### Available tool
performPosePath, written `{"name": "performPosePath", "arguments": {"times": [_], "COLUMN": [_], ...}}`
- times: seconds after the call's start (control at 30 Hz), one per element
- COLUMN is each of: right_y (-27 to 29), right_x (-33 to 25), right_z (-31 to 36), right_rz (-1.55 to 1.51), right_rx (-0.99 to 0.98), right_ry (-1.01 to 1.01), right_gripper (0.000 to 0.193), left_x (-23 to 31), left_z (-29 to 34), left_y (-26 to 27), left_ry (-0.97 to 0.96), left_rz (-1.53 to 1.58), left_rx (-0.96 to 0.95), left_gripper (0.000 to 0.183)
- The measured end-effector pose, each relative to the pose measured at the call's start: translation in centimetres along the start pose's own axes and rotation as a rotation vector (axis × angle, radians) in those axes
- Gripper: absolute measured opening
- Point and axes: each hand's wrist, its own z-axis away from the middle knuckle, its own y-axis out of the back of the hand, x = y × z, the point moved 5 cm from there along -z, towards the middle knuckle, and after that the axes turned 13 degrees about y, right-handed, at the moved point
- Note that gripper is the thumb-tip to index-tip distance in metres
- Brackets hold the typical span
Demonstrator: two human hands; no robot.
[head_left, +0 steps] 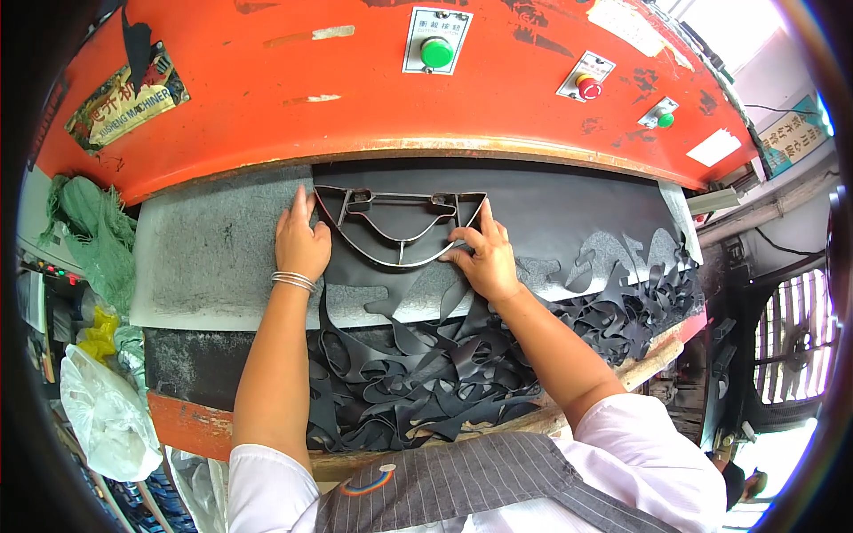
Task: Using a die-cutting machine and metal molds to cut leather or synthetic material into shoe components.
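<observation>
A curved steel cutting die [400,197], shaped like a half-moon with an inner band and short braces, lies on a smooth black sheet of leather-like material [577,209]. Its straight side faces the machine. My left hand [303,242], with bracelets at the wrist, has its fingers against the die's left corner. On the opposite side, my right hand [489,259] holds the right end between thumb and fingers. Below the die, the sheet's near edge is cut into scalloped remnants. A pale grey cutting board [213,258] shows under the sheet at the left.
The red press beam [293,71] spans the far side, bearing a large green button [436,52] and a red knob [589,86]. Black offcuts [435,382] pile along the near edge. Plastic bags [107,413] hang at left; a fan [795,342] stands at right.
</observation>
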Motion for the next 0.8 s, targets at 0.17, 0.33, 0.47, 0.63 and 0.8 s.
{"name": "performPosePath", "arguments": {"times": [0.17, 0.33, 0.47, 0.63, 0.8], "right_y": [0.4, 3.8, 15.0, 30.5, 35.5], "right_x": [0.1, -0.7, 5.3, 13.5, 14.8], "right_z": [0.1, 0.3, 3.1, 4.5, 1.7], "right_rz": [0.055, -0.112, -0.149, 0.127, 0.134], "right_rx": [0.003, 0.044, 0.679, 1.252, 1.144], "right_ry": [0.048, -0.008, -0.128, -0.201, -0.204], "right_gripper": [0.041, 0.060, 0.062, 0.062, 0.067], "left_x": [1.0, 0.5, 6.6, 22.5, 27.3], "left_z": [0.3, 2.7, 7.6, 13.6, 13.0], "left_y": [0.0, 1.8, 4.0, 8.2, 10.2], "left_ry": [-0.002, 0.067, 0.013, -0.596, -0.724], "left_rz": [-0.088, 0.003, 0.361, 0.349, 0.071], "left_rx": [-0.053, 0.065, 0.127, 0.347, 0.489], "left_gripper": [0.070, 0.058, 0.026, 0.007, 0.016]}}
